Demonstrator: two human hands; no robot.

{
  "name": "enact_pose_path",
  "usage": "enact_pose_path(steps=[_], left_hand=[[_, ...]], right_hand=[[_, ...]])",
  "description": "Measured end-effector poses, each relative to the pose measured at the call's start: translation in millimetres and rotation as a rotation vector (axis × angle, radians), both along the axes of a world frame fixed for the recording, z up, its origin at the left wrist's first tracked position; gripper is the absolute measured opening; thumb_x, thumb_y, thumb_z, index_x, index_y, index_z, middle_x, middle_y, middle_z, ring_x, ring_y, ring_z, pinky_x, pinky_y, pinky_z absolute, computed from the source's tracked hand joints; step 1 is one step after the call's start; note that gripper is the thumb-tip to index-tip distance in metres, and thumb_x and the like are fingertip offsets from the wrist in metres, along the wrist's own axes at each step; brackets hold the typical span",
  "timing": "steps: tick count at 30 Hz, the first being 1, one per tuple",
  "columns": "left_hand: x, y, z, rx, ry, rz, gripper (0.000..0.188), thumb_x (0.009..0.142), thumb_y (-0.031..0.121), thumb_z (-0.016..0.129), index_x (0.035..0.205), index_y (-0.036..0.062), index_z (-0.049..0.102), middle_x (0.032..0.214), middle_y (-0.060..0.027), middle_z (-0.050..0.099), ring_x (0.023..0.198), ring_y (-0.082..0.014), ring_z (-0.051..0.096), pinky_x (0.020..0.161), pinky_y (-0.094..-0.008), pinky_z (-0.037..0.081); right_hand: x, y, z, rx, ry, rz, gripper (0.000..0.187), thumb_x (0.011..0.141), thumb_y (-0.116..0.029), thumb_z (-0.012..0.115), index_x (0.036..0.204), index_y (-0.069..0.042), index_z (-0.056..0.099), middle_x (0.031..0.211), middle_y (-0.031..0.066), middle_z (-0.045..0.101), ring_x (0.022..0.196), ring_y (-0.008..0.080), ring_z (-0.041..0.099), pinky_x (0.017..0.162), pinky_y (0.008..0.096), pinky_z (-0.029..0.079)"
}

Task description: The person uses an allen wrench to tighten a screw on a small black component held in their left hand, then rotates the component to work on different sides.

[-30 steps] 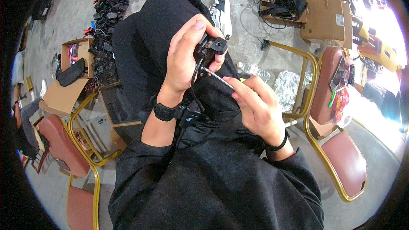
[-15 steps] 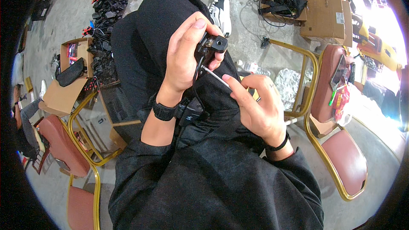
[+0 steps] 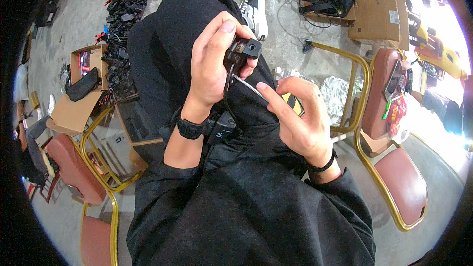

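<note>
My left hand (image 3: pixel 213 56) is closed round a small black camera-like device (image 3: pixel 252 48) with a square block and a round hole at its end. From the device a thin black cable (image 3: pixel 227 86) runs down to a black box (image 3: pixel 223 127) strapped beside my left wrist. Against the device's lower side rests the tip of a screwdriver (image 3: pixel 252 88) with a thin metal shaft. My right hand (image 3: pixel 306 123) holds it, index finger along the shaft. The screwdriver's handle is mostly hidden by my fingers. Both hands are above my lap.
Brown padded chairs with gold frames stand on my left (image 3: pixel 74 167) and right (image 3: pixel 382 93). An open cardboard box (image 3: pixel 88 61) and a heap of black devices (image 3: pixel 123 34) lie at the left. Another box of black cables (image 3: pixel 325 0) sits at the far right beside a clear plastic bag (image 3: pixel 335 96).
My right hand's fingers have shifted slightly on the screwdriver, the knuckles spreading a little and rolling outward. The left hand keeps its hold on the device almost unmoved.
</note>
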State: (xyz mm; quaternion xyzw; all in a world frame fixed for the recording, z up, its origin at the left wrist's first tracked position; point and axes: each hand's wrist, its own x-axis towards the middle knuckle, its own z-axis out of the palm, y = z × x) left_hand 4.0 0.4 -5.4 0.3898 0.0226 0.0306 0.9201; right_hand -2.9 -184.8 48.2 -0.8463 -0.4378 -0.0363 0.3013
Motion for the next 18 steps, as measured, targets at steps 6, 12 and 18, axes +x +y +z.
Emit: enact_pose_path(steps=[6,12,18], left_hand=[[-0.3,1.1,0.9,-0.057,0.016,-0.009,0.03,0.101,0.028,0.038,0.087,0.0028,0.049,0.07,-0.0109,0.058,0.051,-0.0111,0.051,0.046,-0.0226,0.043],[-0.4,0.8,0.2,-0.005,0.013,-0.013,0.031,0.1,0.029,0.038,0.087,0.0033,0.049,0.07,-0.0102,0.058,0.051,-0.0106,0.051,0.046,-0.0222,0.042],[-0.7,-0.5,2.5,0.134,0.017,0.013,0.032,0.1,0.03,0.035,0.089,0.0023,0.045,0.067,-0.0154,0.05,0.048,-0.0146,0.043,0.044,-0.026,0.038]], right_hand=[[0.8,0.1,-0.7,-0.019,0.002,0.018,0.053,0.061,-0.001,0.059,0.113,-0.006,0.067,0.096,0.0083,0.053,0.092,0.0259,0.057,0.08,0.0359,0.047],[-0.1,-0.5,-1.5,-0.034,0.037,-0.016,0.053,0.063,0.001,0.059,0.115,-0.008,0.065,0.096,0.0087,0.053,0.09,0.0255,0.057,0.079,0.0356,0.047],[-5.0,1.0,2.0,-0.034,0.284,-0.107,0.046,0.068,0.003,0.061,0.112,-0.01,0.065,0.09,0.0085,0.055,0.081,0.0255,0.056,0.072,0.0358,0.046]])
